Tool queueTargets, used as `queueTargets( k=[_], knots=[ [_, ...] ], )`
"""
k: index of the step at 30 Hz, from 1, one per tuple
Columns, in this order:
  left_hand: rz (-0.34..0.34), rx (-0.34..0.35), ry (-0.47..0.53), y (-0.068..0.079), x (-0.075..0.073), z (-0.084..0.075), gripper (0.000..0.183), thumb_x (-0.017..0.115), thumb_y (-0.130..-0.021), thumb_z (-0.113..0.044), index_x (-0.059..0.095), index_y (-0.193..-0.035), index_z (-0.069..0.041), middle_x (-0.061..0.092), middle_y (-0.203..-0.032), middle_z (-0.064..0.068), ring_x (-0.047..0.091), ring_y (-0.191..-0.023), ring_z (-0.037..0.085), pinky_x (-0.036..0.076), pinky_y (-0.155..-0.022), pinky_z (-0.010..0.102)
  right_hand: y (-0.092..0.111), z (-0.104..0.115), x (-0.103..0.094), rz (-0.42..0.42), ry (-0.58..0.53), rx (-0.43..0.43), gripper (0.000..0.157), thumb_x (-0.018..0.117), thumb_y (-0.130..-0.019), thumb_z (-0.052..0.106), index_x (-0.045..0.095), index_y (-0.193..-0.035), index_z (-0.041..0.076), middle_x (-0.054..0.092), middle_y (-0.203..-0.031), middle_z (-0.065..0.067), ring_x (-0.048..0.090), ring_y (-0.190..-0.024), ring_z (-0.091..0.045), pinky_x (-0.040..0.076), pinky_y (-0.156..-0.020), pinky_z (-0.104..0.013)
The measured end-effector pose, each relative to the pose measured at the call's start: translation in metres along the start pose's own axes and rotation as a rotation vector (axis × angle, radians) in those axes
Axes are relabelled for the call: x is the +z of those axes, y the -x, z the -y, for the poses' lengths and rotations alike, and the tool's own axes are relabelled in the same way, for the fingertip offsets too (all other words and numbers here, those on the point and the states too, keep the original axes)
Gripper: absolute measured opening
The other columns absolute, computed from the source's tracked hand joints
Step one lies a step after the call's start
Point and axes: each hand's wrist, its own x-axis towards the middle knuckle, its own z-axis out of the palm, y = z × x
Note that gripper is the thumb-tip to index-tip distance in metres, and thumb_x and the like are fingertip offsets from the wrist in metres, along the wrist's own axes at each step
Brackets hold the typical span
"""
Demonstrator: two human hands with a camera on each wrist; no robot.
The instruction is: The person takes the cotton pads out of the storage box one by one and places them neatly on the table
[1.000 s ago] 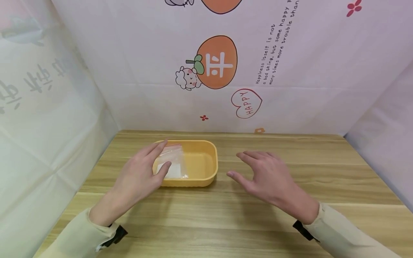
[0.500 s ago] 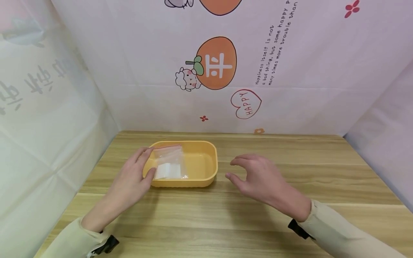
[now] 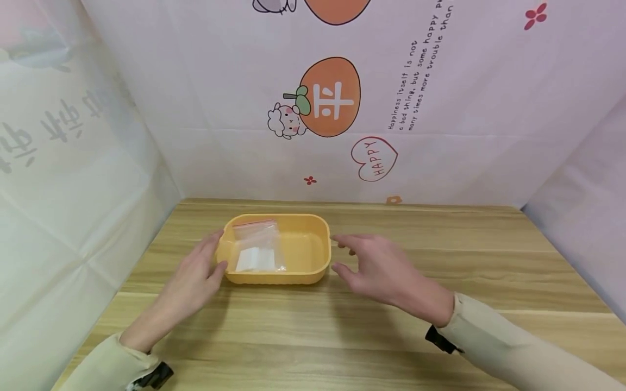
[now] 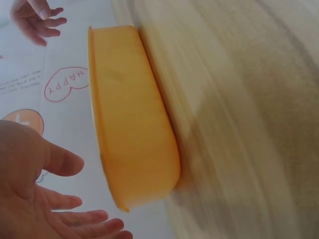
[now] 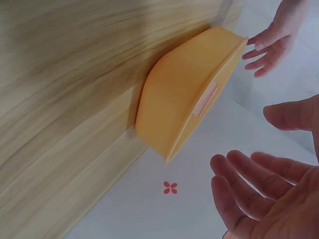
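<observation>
A yellow plastic tray with rounded corners and upright sides stands on the wooden table. Inside its left half lie clear zip-lock bags with a red seal line and white pieces at the bottom. My left hand is at the tray's left end, its thumb and fingers spread. In the left wrist view a gap separates that hand from the tray's wall. My right hand is beside the right end, fingers slightly bent. The right wrist view shows it apart from the tray, holding nothing.
The wooden table extends in front of the tray and to its right. A white printed cloth rises behind the table's back edge, with more white cloth along the left and right sides.
My left hand has drawn back leftward from over the bags to the tray's left end. My right hand has moved left, close to the right end. The tray has stayed in place.
</observation>
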Motion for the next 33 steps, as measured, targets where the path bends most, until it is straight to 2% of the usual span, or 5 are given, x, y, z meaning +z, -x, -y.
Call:
queueTargets(
  k=[6, 11, 16, 22, 33],
  knots=[
    [0.0, -0.014, 0.051, -0.002, 0.003, 0.008, 0.064, 0.061, -0.104, -0.007, 0.032, -0.158, 0.012, 0.043, -0.155, 0.035, 0.042, -0.142, 0.053, 0.034, -0.115, 0.07, -0.012, 0.003, 0.001, 0.049, -0.045, 0.028, 0.049, 0.081, -0.091, 0.021, 0.068, -0.135, 0.007, 0.077, -0.109, -0.003, 0.072, -0.088, -0.016, 0.061, -0.072, -0.037],
    [-0.002, -0.021, 0.113, -0.004, 0.005, 0.017, 0.064, 0.062, -0.102, -0.004, 0.033, -0.157, 0.013, 0.053, -0.145, 0.036, 0.054, -0.131, 0.052, 0.048, -0.104, 0.066, -0.022, 0.006, 0.003, 0.134, -0.068, 0.057, 0.055, 0.079, -0.092, 0.023, 0.062, -0.142, 0.009, 0.074, -0.116, -0.001, 0.071, -0.098, -0.017, 0.06, -0.08, -0.038],
    [0.017, -0.03, 0.192, -0.005, 0.008, 0.025, 0.062, 0.061, -0.101, -0.001, 0.034, -0.155, 0.015, 0.053, -0.145, 0.036, 0.057, -0.128, 0.051, 0.057, -0.096, 0.059, -0.032, 0.007, 0.008, 0.192, -0.095, 0.061, 0.053, 0.076, -0.092, 0.023, 0.061, -0.141, 0.01, 0.073, -0.12, -0.002, 0.07, -0.1, -0.019, 0.059, -0.081, -0.039],
    [0.051, -0.046, 0.257, -0.006, 0.009, 0.028, 0.055, 0.059, -0.103, 0.001, 0.038, -0.15, 0.019, 0.052, -0.143, 0.04, 0.058, -0.127, 0.052, 0.057, -0.098, 0.056, -0.041, 0.005, 0.013, 0.245, -0.14, 0.085, 0.049, 0.073, -0.092, 0.022, 0.063, -0.139, 0.012, 0.072, -0.119, 0.0, 0.069, -0.098, -0.018, 0.058, -0.079, -0.037],
    [0.071, -0.053, 0.26, -0.006, 0.009, 0.028, 0.054, 0.058, -0.103, 0.0, 0.038, -0.15, 0.019, 0.052, -0.142, 0.042, 0.06, -0.125, 0.054, 0.056, -0.098, 0.059, -0.057, 0.0, 0.018, 0.35, -0.184, 0.064, 0.046, 0.074, -0.092, 0.019, 0.065, -0.136, 0.007, 0.073, -0.118, -0.006, 0.068, -0.086, -0.015, 0.057, -0.08, -0.037]
  ],
)
